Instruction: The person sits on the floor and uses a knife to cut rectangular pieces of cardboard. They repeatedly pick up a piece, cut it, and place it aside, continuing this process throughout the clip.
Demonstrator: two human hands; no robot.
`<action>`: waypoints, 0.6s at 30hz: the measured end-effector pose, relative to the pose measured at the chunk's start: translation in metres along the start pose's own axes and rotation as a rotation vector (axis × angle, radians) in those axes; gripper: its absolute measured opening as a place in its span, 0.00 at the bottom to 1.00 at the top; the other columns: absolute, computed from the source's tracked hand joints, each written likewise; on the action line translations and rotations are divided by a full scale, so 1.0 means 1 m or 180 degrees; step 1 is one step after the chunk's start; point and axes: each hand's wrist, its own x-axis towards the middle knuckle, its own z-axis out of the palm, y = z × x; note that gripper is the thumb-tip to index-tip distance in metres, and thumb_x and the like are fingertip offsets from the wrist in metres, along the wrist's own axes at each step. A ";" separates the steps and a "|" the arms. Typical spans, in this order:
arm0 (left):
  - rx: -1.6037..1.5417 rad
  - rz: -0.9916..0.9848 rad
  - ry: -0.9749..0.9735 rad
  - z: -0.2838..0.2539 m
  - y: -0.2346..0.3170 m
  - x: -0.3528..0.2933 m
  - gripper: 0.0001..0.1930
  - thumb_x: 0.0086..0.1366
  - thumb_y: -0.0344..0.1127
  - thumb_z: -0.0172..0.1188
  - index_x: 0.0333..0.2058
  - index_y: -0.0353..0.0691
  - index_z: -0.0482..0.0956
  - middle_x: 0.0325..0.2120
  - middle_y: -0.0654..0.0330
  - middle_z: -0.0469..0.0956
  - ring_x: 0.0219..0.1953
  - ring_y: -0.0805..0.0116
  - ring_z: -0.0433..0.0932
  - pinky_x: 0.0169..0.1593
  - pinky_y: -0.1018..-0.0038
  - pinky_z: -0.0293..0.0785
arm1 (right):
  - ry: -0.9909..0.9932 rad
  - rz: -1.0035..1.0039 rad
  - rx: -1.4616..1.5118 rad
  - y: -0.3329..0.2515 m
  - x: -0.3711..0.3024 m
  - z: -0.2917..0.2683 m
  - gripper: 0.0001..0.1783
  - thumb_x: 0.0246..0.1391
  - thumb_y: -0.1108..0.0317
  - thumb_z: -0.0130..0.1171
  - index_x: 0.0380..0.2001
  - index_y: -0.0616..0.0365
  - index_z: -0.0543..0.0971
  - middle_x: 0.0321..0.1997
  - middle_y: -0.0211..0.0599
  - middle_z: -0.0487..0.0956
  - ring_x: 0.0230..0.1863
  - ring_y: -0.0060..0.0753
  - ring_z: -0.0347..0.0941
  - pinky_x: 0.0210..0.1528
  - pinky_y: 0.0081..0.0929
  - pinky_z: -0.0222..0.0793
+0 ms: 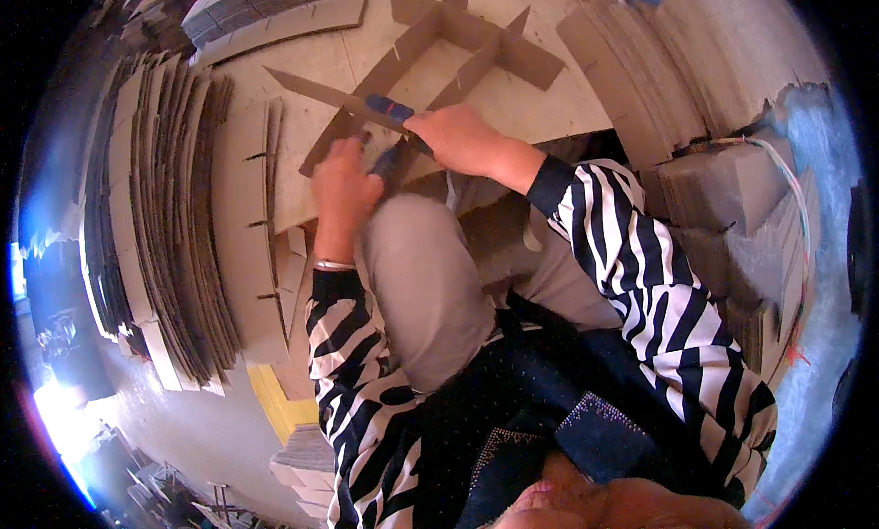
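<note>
An interlocked cardboard divider of crossing strips stands on the pale wooden table, reaching away from me. My right hand is closed at its near end, where a long cardboard strip crosses it and juts out to the left. Closer to me, my left hand pinches the near left part of the same cardboard. Dark blue coverings show on fingers of both hands. My fingers partly hide where the strips meet.
To the left stand rows of upright cardboard strips and a slotted sheet. More cardboard stacks lie at the far left and the right. My knee is just below the table edge. A pale cable hangs at the right.
</note>
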 end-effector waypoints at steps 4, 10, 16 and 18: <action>-0.0104 -0.0138 -0.0864 0.018 -0.009 -0.002 0.11 0.47 0.34 0.59 0.32 0.42 0.82 0.29 0.49 0.79 0.33 0.45 0.78 0.35 0.55 0.73 | -0.0349 -0.0030 -0.0168 -0.013 0.003 -0.011 0.12 0.48 0.72 0.54 0.39 0.55 0.74 0.27 0.41 0.79 0.32 0.49 0.78 0.29 0.47 0.70; 0.0437 0.0075 -0.1004 0.014 0.013 0.008 0.10 0.48 0.33 0.58 0.31 0.43 0.82 0.29 0.49 0.80 0.34 0.48 0.79 0.37 0.56 0.75 | -0.0583 0.0015 -0.0207 -0.007 -0.001 -0.008 0.11 0.50 0.70 0.54 0.39 0.53 0.75 0.27 0.40 0.79 0.32 0.49 0.78 0.29 0.46 0.70; 0.0249 0.0271 -0.0562 0.022 0.024 0.021 0.09 0.47 0.34 0.59 0.30 0.42 0.79 0.27 0.50 0.78 0.32 0.48 0.78 0.35 0.56 0.74 | -0.0323 0.0225 -0.0173 0.019 -0.036 0.019 0.15 0.48 0.71 0.54 0.42 0.53 0.74 0.29 0.43 0.79 0.33 0.51 0.77 0.30 0.45 0.70; 0.0141 0.0180 0.0422 -0.008 0.028 0.013 0.08 0.47 0.34 0.59 0.28 0.42 0.79 0.26 0.52 0.78 0.32 0.49 0.78 0.33 0.56 0.74 | -0.0461 0.0399 0.0133 0.004 -0.029 0.007 0.19 0.42 0.74 0.58 0.42 0.54 0.75 0.30 0.45 0.79 0.34 0.54 0.75 0.32 0.46 0.70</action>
